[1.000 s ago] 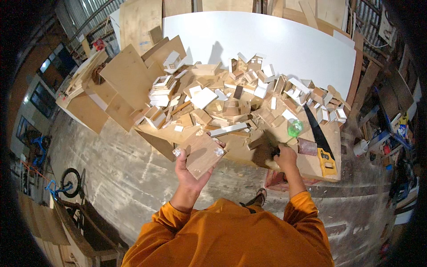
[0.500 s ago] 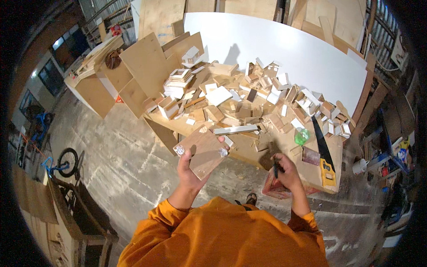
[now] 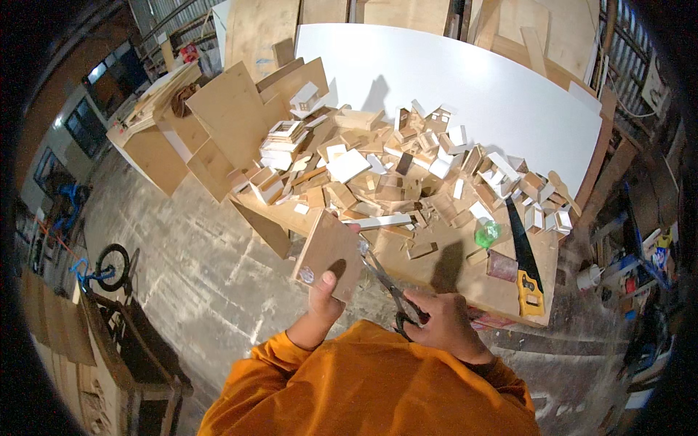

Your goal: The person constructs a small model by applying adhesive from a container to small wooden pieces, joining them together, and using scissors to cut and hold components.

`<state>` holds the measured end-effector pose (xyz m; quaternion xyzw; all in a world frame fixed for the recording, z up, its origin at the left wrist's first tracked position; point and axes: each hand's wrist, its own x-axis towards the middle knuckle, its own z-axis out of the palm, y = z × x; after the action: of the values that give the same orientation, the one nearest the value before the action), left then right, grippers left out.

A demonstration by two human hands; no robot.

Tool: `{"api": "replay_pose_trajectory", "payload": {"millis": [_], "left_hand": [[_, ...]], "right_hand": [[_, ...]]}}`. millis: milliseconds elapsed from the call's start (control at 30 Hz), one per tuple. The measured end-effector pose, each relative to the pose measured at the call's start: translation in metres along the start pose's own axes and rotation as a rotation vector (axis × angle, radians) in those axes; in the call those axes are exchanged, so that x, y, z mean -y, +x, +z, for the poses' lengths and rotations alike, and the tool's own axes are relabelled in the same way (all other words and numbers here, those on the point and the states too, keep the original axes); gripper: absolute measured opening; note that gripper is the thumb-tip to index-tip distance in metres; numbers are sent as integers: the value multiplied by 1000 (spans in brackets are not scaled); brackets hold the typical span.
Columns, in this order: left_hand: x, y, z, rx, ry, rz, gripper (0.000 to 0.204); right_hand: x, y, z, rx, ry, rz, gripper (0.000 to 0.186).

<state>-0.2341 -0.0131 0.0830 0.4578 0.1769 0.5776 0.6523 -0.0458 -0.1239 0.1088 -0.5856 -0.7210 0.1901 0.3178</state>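
My left hand (image 3: 324, 302) is closed on a square wooden board (image 3: 323, 254), thumb on its face, tilted up in front of me. Small shiny, crumpled-looking pieces sit at its lower-left and upper-right corners. My right hand (image 3: 436, 323) grips black-handled scissors (image 3: 394, 289), whose metal blades reach to the piece (image 3: 363, 247) at the board's right corner; I cannot tell whether they touch it. Just beyond, on the plywood bench (image 3: 465, 283), lies a heap of small wooden and white offcuts (image 3: 352, 167), with small model houses among them.
At the bench's right lie a yellow-handled saw (image 3: 530, 292), a green plastic object (image 3: 487, 233) and a reddish sheet (image 3: 502, 265). A white panel (image 3: 443, 80) stands behind, plywood sheets (image 3: 227, 109) at the left. Bicycle wheel (image 3: 113, 269) and wooden frame (image 3: 123, 385) are at the lower left.
My right hand has come from the bench down and leftward, bringing the scissors to the board's right corner. My left hand has tipped the board more upright.
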Motion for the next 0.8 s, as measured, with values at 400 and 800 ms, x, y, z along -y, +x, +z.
{"api": "replay_pose_trajectory", "payload": {"millis": [400,800], "left_hand": [[23,12,23,-22,22,172,115],[29,21,24,69,-1,115,120]], "right_hand": [[-17,3,22,-92,-110,-48,27],[-33,4,14,-38,-76,-52,20]]}}
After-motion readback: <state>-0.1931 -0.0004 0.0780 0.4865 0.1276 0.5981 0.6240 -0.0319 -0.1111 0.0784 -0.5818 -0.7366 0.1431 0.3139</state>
